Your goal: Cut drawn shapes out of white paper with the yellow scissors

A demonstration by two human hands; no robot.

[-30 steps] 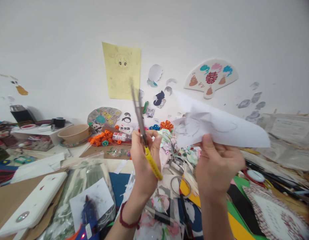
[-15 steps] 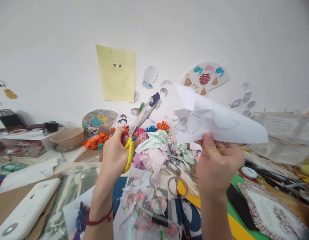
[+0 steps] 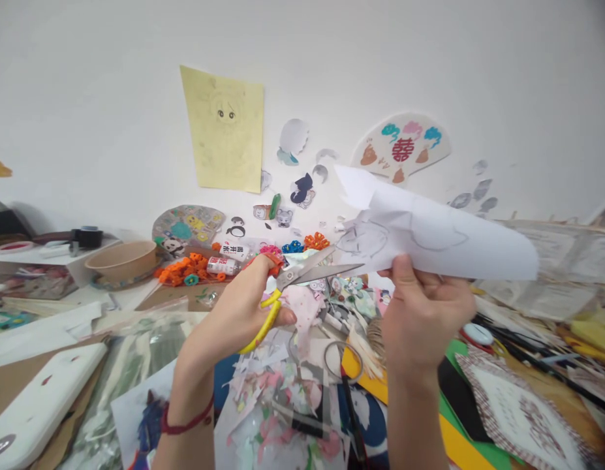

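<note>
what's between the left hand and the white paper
In the head view, the open blades of the scissors point from the left hand toward the white paper; whether they touch it is unclear.

Scissors (image 3: 283, 281) and scraps (image 3: 269, 398) (seemingly paper) mark a craft workspace.

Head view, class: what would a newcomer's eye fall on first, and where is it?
Probably the white paper in the right hand, right of centre, and the open scissors in the left hand, blades pointing towards it. Next would likely come the yellow sheet on the wall, left of centre, and the fan-shaped piece with red characters to the sheet's right.
</note>
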